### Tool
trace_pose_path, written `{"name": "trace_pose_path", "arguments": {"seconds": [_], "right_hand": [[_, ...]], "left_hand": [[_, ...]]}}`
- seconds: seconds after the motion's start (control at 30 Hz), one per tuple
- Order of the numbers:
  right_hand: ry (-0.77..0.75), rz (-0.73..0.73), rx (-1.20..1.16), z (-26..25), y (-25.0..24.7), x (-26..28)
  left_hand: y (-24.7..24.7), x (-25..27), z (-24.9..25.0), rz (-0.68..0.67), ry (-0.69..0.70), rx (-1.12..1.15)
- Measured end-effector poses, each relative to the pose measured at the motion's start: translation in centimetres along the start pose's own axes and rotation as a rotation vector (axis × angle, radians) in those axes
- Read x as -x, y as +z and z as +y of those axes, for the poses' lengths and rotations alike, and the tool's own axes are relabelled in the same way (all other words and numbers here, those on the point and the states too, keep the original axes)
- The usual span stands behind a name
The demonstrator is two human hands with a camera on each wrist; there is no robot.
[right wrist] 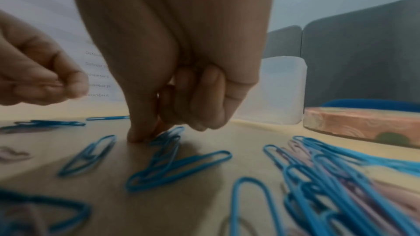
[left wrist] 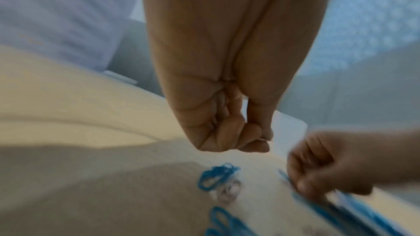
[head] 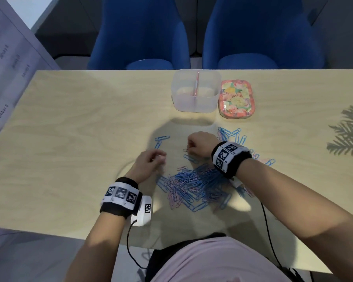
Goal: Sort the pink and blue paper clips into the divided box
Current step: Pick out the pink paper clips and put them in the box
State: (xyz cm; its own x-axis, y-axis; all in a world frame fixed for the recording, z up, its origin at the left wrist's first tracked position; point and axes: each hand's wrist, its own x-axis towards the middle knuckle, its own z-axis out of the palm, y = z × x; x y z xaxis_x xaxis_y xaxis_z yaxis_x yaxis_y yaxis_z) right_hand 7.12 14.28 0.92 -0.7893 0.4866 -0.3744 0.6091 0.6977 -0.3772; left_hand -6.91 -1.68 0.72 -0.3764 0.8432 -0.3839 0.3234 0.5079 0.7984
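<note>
- Our right hand (head: 199, 144) is down on the pale wooden table (head: 80, 123), thumb and forefinger pinching at the end of a blue plastic-coated wire paper clip (right wrist: 169, 136). Several blue clips overlap right there, so we judge that a lift could drag up a tangled neighbour.
- Our left hand (head: 149, 162) hovers with fingertips (left wrist: 247, 138) curled and pressed together. The views are blurred; we cannot tell whether a clip sits between them.
- The translucent plastic box with a pink centre divider (head: 196, 91) stands at the far side of the table, well apart from both hands, and looks empty so far. A thin clip held only at its end could slip loose on the way across.
- The mixed heap of blue and pale pink paper clips (head: 192, 184) lies under and beside our right forearm, so a sweep of that arm could scatter clips towards the near edge.
- The pink clips look washed out in shadow, so one could ride along unnoticed.
- The flowered pink lid (head: 236, 99) lies just beside the box; a careless drop could land on it.
</note>
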Motion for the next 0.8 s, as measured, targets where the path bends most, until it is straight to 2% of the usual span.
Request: {"name": "trace_pose_path", "arguments": {"seconds": [0.13,0.17,0.23,0.27,0.33,0.4,0.5,0.6,0.67,0.8], "right_hand": [[0.018,-0.05,-0.031,0.0,0.2,0.1],[0.027,-0.024,-0.14,0.0,0.2,0.3],[0.111,0.06,-0.569,-0.2,0.2,0.7],[0.158,0.079,-0.825,-0.3,0.1,0.9],[0.185,0.066,-1.206,-0.7,0.3,1.5],[0.159,0.063,-1.328,-1.1,0.7,1.8],[0.185,0.087,-1.323,-1.6,1.4,1.7],[0.278,0.051,-1.271,-1.7,1.9,1.8],[0.206,0.056,-1.008,-1.6,2.2,1.9],[-0.038,-0.036,-0.396,-2.2,3.0,2.4]], "left_hand": [[-1.7,0.2,-0.7,0.066,-0.322,0.67],[-2.2,0.3,-0.7,0.089,-0.379,0.792],[-2.7,0.3,-0.8,0.134,-0.424,0.905],[-2.8,0.3,-1.2,0.17,-0.417,0.853],[-2.4,0.3,-2.0,0.218,-0.355,0.565],[-1.7,0.2,-2.6,0.176,-0.26,0.215],[-0.9,0.2,-2.7,0.151,-0.143,-0.22],[-1.3,0.0,-2.4,0.258,-0.132,-0.295],[-1.6,0.0,-2.2,0.3,-0.094,-0.313],[-0.2,0.8,-1.3,0.203,0.025,-0.452]]}}
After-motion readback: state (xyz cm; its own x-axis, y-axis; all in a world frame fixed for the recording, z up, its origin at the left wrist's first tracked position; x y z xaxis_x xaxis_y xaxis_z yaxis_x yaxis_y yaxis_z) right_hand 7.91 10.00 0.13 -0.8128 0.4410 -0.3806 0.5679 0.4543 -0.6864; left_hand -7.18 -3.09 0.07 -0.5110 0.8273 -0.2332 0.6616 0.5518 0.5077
